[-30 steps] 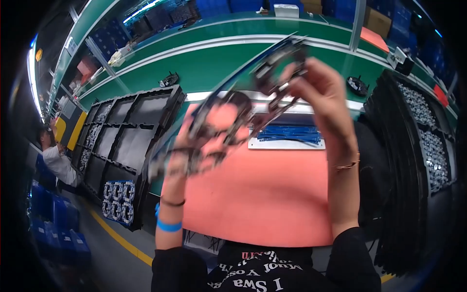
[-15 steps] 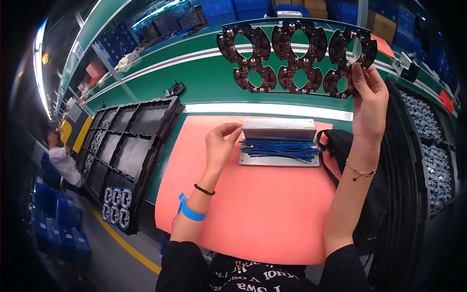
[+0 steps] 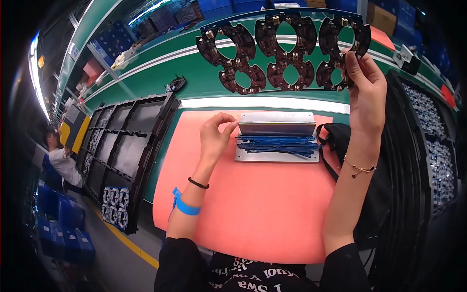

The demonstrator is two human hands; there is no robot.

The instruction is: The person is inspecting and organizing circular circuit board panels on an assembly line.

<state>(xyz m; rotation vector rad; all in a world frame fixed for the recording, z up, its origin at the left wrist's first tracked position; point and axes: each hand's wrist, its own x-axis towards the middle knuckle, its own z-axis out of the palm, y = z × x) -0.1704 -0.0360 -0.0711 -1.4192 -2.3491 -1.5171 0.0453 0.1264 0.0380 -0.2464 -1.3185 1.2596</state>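
My right hand [image 3: 367, 87] grips a dark circuit board panel [image 3: 284, 61] by its right end. The panel is held up above the far side of the mat, with two rows of ring-shaped boards joined along a blue strip at the top. My left hand [image 3: 215, 135] has thumb and forefinger pinched together at the left end of a metal fixture [image 3: 277, 127]. Whatever is between those fingertips, if anything, is too small to make out. Several thin blue strips [image 3: 275, 146] lie in a loose pile on the fixture's base, in front of its upright block.
The fixture stands on a pink mat [image 3: 243, 209]. A black bag [image 3: 340, 146] lies to its right. Black trays [image 3: 131, 138] stand at the left, one bearing a board panel [image 3: 116, 207]; more trays of boards [image 3: 440, 165] are at the right. A person [image 3: 63, 158] works far left.
The circuit board panel in my right hand has shifted left and a little upward, and appears larger. My left hand stays pinched at the fixture's left end. The whole view has shifted slightly.
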